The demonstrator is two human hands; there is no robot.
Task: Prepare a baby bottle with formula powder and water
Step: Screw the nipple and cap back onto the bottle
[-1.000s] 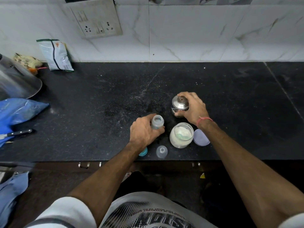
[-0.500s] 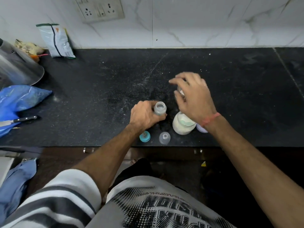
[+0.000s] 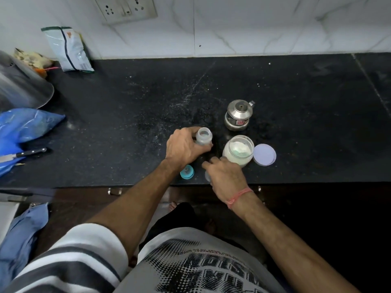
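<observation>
My left hand [image 3: 184,148] grips the open, translucent baby bottle [image 3: 203,138], which stands upright on the black counter [image 3: 127,115]. My right hand [image 3: 227,178] lies fingers-down over the clear bottle cap [image 3: 207,176] near the counter's front edge; only a sliver of the cap shows, and the grip is hidden. Just left of it sits the teal nipple ring [image 3: 187,172]. An open jar of white formula powder [image 3: 238,150] stands right of the bottle, with its lilac lid [image 3: 264,155] flat beside it. Behind the jar stands a steel water pot [image 3: 239,115], untouched.
A knife [image 3: 23,154] rests on a blue plastic bag [image 3: 23,125] at the left edge. A steel vessel [image 3: 21,85] and a foil packet [image 3: 68,49] stand at the back left, and a wall socket [image 3: 124,7] is above. The counter's front edge runs just below my hands.
My right hand let go of the steel pot, drew back toward me past the powder jar and now covers the clear cap. My left hand kept hold of the bottle.
</observation>
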